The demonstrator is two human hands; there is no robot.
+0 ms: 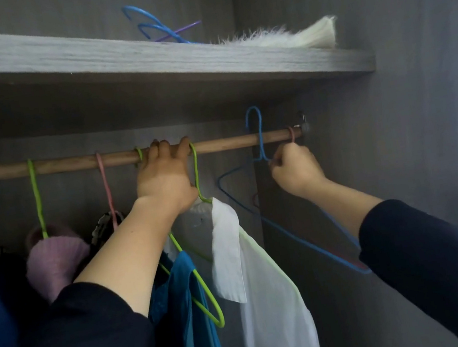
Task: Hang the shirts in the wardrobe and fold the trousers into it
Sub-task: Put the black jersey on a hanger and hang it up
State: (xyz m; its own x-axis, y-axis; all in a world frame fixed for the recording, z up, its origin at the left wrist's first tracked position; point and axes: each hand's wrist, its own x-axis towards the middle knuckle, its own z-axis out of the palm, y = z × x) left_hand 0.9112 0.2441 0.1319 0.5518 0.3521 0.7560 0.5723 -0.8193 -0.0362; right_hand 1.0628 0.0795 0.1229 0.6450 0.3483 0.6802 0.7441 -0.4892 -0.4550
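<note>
Shirt-hanging seems in hand: the left hand [164, 180] curls over the round wooden wardrobe rail [70, 164] beside a white collared shirt [269, 287] already hung there; the right hand [296, 170] pinches the neck of an empty blue wire hanger [261, 147], which next likely needs lifting clear for another shirt

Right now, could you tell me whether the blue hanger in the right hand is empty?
Empty: the blue hanger is bare wire, no cloth on it; the right hand grips its neck.
</note>
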